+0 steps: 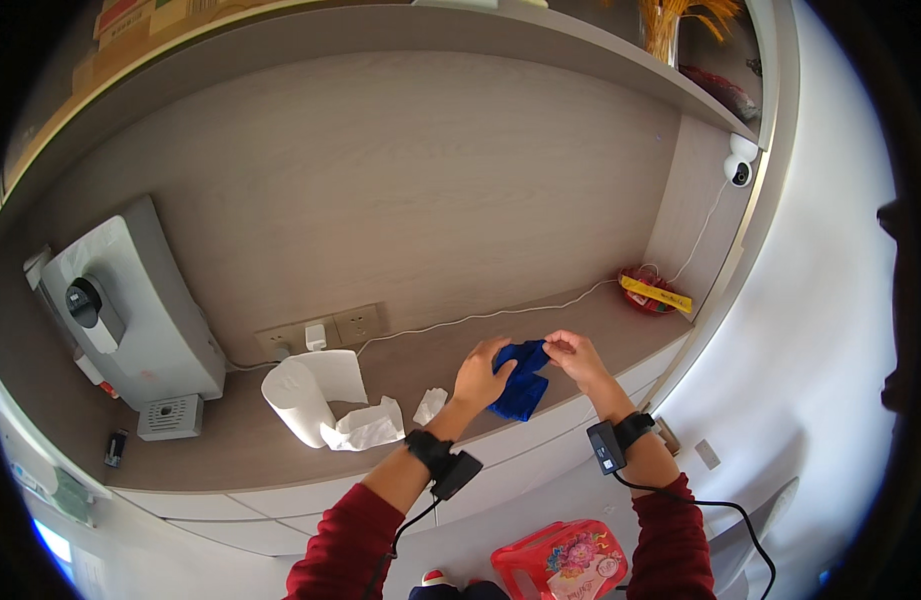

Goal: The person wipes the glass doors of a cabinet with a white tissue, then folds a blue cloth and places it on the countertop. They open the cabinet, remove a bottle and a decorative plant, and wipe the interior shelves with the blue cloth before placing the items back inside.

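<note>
A dark blue cloth point(522, 396), creased and partly folded, lies at the front of the wooden counter point(430, 337), its lower part reaching the front edge. My left hand point(481, 377) grips its upper left side, with cloth between the curled fingers and the thumb. At the upper right corner of the cloth, my right hand point(575, 360) pinches the fabric between thumb and fingertips. A crumpled piece of white paper point(430, 406) lies just left of my left hand. Each wrist bears a strapped black device with a cable.
Further left stands a paper towel roll point(299, 401), partly unrolled. A grey water dispenser point(141, 300) stands at the far left, near wall sockets point(355, 325). A red basket point(644, 301) sits back right, under a white camera point(739, 171). On the floor is a red plastic stool point(520, 562).
</note>
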{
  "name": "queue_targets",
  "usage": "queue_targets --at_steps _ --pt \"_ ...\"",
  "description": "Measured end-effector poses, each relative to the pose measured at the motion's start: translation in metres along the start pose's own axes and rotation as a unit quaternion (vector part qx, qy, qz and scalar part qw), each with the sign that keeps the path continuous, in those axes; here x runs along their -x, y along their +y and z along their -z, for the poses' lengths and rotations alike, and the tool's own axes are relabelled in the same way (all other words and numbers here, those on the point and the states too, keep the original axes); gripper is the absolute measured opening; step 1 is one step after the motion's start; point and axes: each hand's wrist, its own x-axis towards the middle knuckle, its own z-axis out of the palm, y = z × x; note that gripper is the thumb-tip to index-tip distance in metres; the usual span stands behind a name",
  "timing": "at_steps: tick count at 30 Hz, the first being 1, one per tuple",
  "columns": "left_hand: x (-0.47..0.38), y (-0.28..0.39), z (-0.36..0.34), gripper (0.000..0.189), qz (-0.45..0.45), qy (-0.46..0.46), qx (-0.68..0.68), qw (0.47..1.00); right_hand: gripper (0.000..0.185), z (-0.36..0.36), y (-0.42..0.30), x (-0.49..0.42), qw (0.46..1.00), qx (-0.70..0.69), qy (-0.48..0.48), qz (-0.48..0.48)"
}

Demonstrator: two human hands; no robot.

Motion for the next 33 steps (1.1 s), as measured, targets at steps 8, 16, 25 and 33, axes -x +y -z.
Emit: queue_targets --at_steps 8,16,25,33 --pt "-0.042 -0.004 -0.005 0.022 0.261 -0.036 0.181 0.948 0.027 -0.02 -0.006 -0.001 0.989 -0.123 -0.04 0.074" --pt "-0.111 0.012 0.039 0.019 0.159 -0.05 0.069 0.984 0.03 -0.015 0.0 -0.027 0.988 0.151 0.021 -0.005" --pt "-0.139 0.034 0.131 0.017 0.049 -0.075 -0.089 0.992 0.036 0.053 -0.074 -0.063 0.953 0.236 -0.102 0.161" --pt "-0.155 0.04 0.162 0.022 -0.062 -0.171 -0.198 0.963 0.03 0.087 -0.133 -0.09 0.972 0.195 0.015 0.132"
